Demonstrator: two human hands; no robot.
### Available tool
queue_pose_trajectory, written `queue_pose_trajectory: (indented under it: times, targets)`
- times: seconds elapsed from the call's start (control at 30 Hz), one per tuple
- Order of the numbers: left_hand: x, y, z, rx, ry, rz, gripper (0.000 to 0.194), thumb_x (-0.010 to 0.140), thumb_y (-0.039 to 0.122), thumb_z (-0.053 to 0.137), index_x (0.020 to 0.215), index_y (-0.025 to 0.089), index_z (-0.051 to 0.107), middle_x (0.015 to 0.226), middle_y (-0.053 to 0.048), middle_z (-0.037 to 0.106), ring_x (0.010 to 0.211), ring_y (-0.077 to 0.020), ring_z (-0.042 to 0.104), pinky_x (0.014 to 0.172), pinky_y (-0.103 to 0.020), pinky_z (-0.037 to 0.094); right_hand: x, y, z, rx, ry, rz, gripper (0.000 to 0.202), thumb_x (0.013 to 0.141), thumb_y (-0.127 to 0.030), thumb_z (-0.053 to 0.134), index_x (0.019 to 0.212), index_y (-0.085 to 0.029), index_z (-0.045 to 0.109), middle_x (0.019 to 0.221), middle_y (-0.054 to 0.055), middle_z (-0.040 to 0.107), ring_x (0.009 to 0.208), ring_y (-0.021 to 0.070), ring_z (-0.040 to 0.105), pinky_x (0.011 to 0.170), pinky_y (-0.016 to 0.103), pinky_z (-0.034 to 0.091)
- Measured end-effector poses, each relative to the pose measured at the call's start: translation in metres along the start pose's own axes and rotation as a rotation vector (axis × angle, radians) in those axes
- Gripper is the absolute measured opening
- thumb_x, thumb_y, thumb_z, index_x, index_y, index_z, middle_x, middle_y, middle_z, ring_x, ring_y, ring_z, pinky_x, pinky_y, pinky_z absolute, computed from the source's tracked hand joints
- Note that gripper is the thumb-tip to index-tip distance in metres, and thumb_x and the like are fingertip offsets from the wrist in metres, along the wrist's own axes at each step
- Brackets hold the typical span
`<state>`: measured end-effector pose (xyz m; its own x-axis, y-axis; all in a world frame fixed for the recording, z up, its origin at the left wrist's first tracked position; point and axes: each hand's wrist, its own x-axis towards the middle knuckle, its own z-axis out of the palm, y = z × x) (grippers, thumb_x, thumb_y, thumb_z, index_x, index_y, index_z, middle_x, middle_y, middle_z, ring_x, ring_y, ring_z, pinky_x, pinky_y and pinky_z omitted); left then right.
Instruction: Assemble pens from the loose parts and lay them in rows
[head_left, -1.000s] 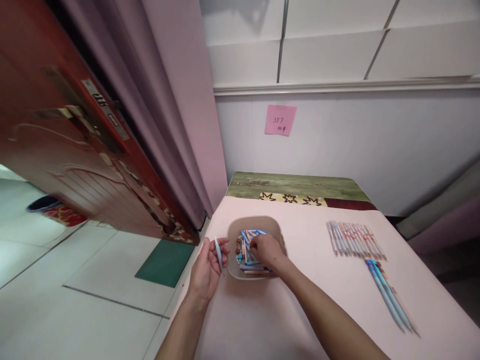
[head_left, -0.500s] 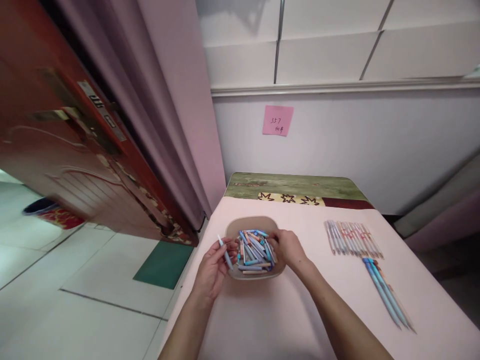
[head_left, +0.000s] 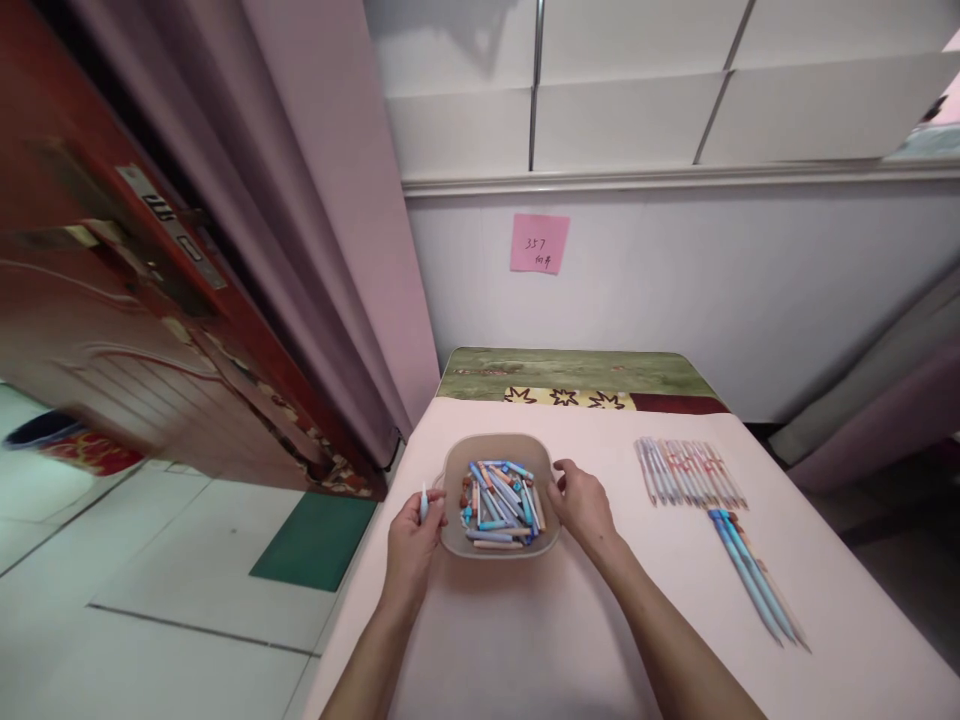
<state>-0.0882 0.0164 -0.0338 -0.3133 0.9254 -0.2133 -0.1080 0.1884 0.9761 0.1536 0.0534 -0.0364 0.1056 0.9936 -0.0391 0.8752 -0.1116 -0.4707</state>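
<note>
A beige plastic container [head_left: 456, 458] sits on the table, holding a jumbled pile of pen parts [head_left: 499, 505] in blue, lavender, peach and brown. At its left rim, my left hand [head_left: 411, 545] pinches a slim light-blue pen piece [head_left: 424, 503] with a pale pointed tip turned upward. The piece's lower end is hidden behind my fingers. My right hand [head_left: 587, 508] is at the opposite rim, thumb and forefinger curled against the edge, and no pen shows in it.
To the right lie a row of pale patterned pens [head_left: 690, 473] and, below it, a few longer blue and peach pens [head_left: 757, 580]. A pink cloth [head_left: 510, 640] covers most of the table. A wall stands behind; a red door [head_left: 172, 300] is at left.
My right hand has come out of the pen pile to the container's right rim. My left hand has drawn back leftward from over the container, still holding the pen piece.
</note>
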Motion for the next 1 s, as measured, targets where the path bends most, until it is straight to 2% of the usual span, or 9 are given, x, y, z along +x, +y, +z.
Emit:
queue_pose_trajectory:
  times: [0.13,0.23,0.33,0.43,0.53,0.63,0.77,1.0]
  targets:
    - [0.007,0.007,0.008,-0.011,-0.034,0.014,0.037,0.058,0.039,0.078,0.084,0.015,0.066,0.053,0.004,0.052,0.042,-0.008,0.039,0.041,-0.02,0.024,0.003,0.008,0.004,0.022,0.006,0.009,0.029,0.086,-0.024,0.048,0.111,-0.016,0.059,0.083,0.007,0.071,0.082,0.0194,0.066,0.071,0.025,0.041]
    - [0.006,0.013,0.011,-0.038,-0.061,-0.01,0.035,0.06,0.038,0.077,0.084,0.015,0.066,0.052,0.005,0.051,0.041,-0.0075,0.037,0.04,-0.019,0.023,0.005,0.01,0.001,0.035,0.019,0.015,0.032,0.086,-0.029,0.05,0.114,-0.016,0.058,0.084,0.007,0.071,0.081,0.0193,0.066,0.07,0.025,0.041]
    - [-0.002,0.018,0.013,-0.081,-0.089,-0.016,0.033,0.066,0.037,0.074,0.089,0.015,0.066,0.056,0.004,0.053,0.044,-0.0064,0.039,0.042,-0.018,0.025,0.004,0.007,-0.007,0.079,0.143,-0.003,0.039,0.087,-0.034,0.05,0.122,-0.016,0.052,0.1,0.008,0.068,0.079,0.0166,0.064,0.07,0.025,0.042]
    - [-0.01,0.022,0.019,-0.187,-0.166,0.003,0.03,0.07,0.03,0.071,0.095,0.015,0.066,0.067,0.001,0.059,0.053,-0.0072,0.047,0.049,-0.018,0.035,0.002,-0.005,-0.012,0.117,0.273,-0.09,0.031,0.089,-0.033,0.047,0.115,-0.02,0.056,0.105,0.006,0.065,0.079,0.0148,0.062,0.07,0.025,0.041]
    - [-0.013,0.023,0.027,-0.36,-0.28,-0.044,0.026,0.071,0.023,0.069,0.095,0.014,0.067,0.079,-0.004,0.065,0.062,-0.0099,0.054,0.057,-0.021,0.042,0.002,-0.018,-0.009,0.119,0.228,-0.189,0.021,0.089,-0.032,0.048,0.1,-0.023,0.063,0.096,0.003,0.065,0.081,0.0146,0.061,0.07,0.023,0.041]
    - [-0.011,0.018,0.031,-0.508,-0.327,-0.122,0.023,0.072,0.021,0.066,0.093,0.012,0.068,0.084,-0.008,0.067,0.07,-0.0146,0.059,0.063,-0.026,0.047,0.004,-0.022,0.003,0.137,0.149,-0.231,0.02,0.09,-0.03,0.047,0.094,-0.025,0.067,0.091,0.002,0.066,0.083,0.0144,0.061,0.074,0.022,0.041]
    - [-0.007,0.009,0.029,-0.569,-0.309,-0.163,0.023,0.072,0.019,0.068,0.094,0.012,0.068,0.088,-0.009,0.068,0.078,-0.018,0.063,0.069,-0.029,0.05,0.008,-0.015,0.016,0.144,0.118,-0.231,0.022,0.09,-0.025,0.046,0.094,-0.023,0.068,0.092,0.002,0.067,0.087,0.0145,0.061,0.077,0.022,0.041]
    - [-0.008,0.005,0.027,-0.591,-0.249,-0.195,0.018,0.072,0.016,0.067,0.09,0.011,0.069,0.083,-0.009,0.069,0.071,-0.0141,0.063,0.066,-0.025,0.05,0.008,-0.01,0.018,0.142,0.105,-0.245,0.021,0.089,-0.024,0.047,0.094,-0.025,0.068,0.093,0.001,0.068,0.087,0.014,0.061,0.078,0.021,0.041]
